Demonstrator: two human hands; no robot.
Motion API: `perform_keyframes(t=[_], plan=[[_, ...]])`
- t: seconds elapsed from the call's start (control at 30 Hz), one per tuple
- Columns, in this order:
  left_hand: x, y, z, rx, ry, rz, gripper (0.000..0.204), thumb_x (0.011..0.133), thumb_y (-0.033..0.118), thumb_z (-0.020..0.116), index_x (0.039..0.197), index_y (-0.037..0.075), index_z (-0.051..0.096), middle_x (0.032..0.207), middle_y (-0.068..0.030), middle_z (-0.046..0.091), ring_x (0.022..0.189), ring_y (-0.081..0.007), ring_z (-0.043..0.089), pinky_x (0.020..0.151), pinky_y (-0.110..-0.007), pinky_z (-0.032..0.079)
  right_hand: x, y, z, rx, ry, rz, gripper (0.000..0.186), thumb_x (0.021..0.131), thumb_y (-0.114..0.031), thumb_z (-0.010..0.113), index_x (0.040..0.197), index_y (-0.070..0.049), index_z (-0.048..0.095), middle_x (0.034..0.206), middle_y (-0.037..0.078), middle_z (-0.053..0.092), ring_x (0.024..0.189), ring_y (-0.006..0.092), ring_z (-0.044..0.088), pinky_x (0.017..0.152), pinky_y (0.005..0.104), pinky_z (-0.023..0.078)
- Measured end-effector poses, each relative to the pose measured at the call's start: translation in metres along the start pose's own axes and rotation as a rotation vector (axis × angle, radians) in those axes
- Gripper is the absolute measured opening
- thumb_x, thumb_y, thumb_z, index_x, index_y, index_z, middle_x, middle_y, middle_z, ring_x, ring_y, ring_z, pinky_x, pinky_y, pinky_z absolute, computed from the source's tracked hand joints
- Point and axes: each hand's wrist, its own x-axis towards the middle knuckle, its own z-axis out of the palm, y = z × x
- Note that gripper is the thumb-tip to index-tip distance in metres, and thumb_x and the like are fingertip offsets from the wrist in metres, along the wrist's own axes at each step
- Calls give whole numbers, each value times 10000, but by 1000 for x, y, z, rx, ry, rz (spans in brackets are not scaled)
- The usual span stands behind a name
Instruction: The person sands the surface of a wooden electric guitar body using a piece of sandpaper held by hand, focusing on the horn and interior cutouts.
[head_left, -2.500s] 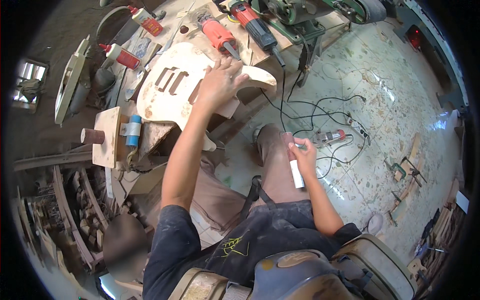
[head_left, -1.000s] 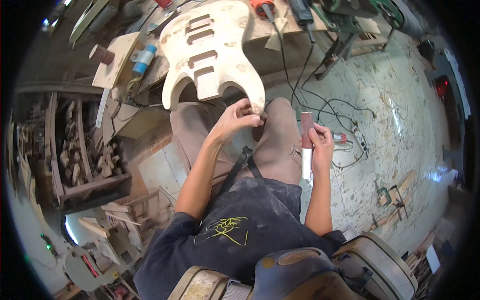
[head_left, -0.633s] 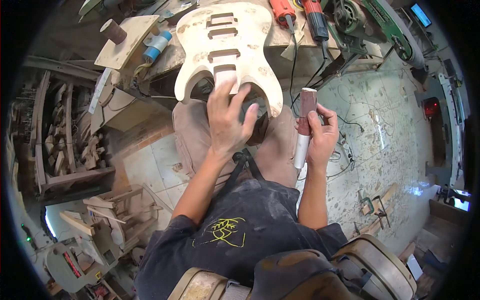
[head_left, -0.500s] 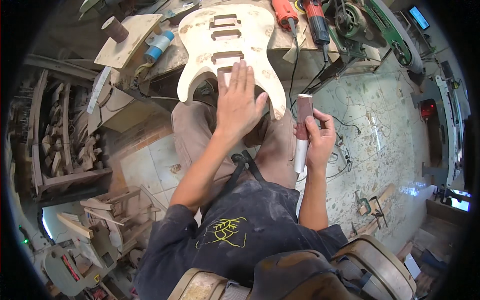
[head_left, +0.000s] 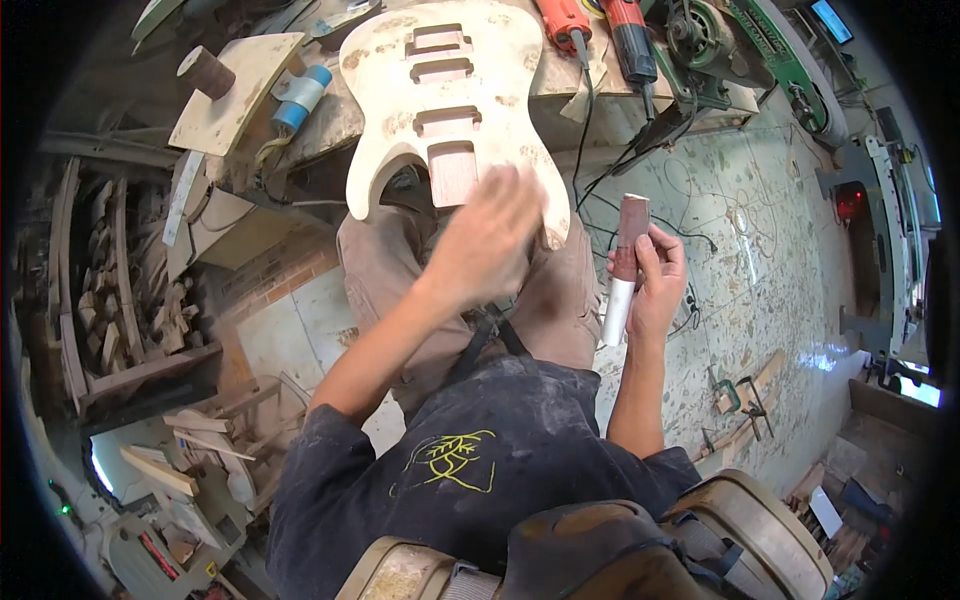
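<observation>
A pale wooden guitar body (head_left: pixel 490 85) with several rectangular cavities lies over the bench edge, its two horns toward my lap. My left hand (head_left: pixel 485 240) is by the base of its right horn, near the neck pocket. Motion smears the fingers, so their shape and any contact with the wood are unclear. To the right, above the floor, my right hand (head_left: pixel 655 285) grips a sandpaper-wrapped tube (head_left: pixel 632 240). Its upper part is reddish brown and its lower part white. The tube stands nearly upright, apart from the guitar body.
Two red power tools (head_left: pixel 630 45) with cords lie on the bench beside a green belt sander (head_left: pixel 775 60). At the left are a brown roll (head_left: pixel 207 72) on a board and a blue-and-white cylinder (head_left: pixel 302 100). A rack of wood offcuts (head_left: pixel 140 300) stands lower left. Clamps (head_left: pixel 745 395) lie on the floor.
My left hand has gone from lying flat over the neck pocket to the right and toward me, uncovering the pocket. My right hand, still holding the tube, has shifted slightly right.
</observation>
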Motion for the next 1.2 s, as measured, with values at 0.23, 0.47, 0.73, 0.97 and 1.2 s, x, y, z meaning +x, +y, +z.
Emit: perform_keyframes(t=[0.23,0.47,0.73,0.97,1.2], plan=[[-27,-26,-32,-646,371,-675,201,874,18,654,1032,4,777,920,-114,765,808,-148,700,748,-284,554,-16,-11,17,15,-91,13,277,975,-71,698,1211,19,583,1095,110,638,780,174,697,658,306,604],[-67,-98,-4,-549,287,-1088,542,1026,297,589,1429,-56,509,1425,-274,559,1295,-359,572,1084,-427,435,-48,11,42,-374,-505,-259,318,881,-49,781,1168,5,656,1047,90,675,857,148,651,697,281,543],[-50,-44,-9,-692,80,-1131,441,1023,197,637,1377,-39,523,1370,-182,582,1241,-207,541,1039,-368,443,13,16,18,-577,-52,-341,299,889,-90,786,1155,-5,679,1064,99,682,830,135,643,688,273,529],[59,-124,-1,-553,430,-610,235,923,157,747,1067,-20,690,1042,-134,681,985,-234,663,903,-386,524,46,6,32,-435,89,-394,331,909,-93,779,1217,-25,680,1134,102,688,862,138,676,718,265,562],[219,-238,89,-310,-81,-326,485,918,491,641,1144,77,753,1265,-193,697,1088,-352,694,987,-405,516,64,25,62,-705,99,-676,345,872,-72,788,1206,-35,708,1141,156,682,964,314,696,822,375,564]])
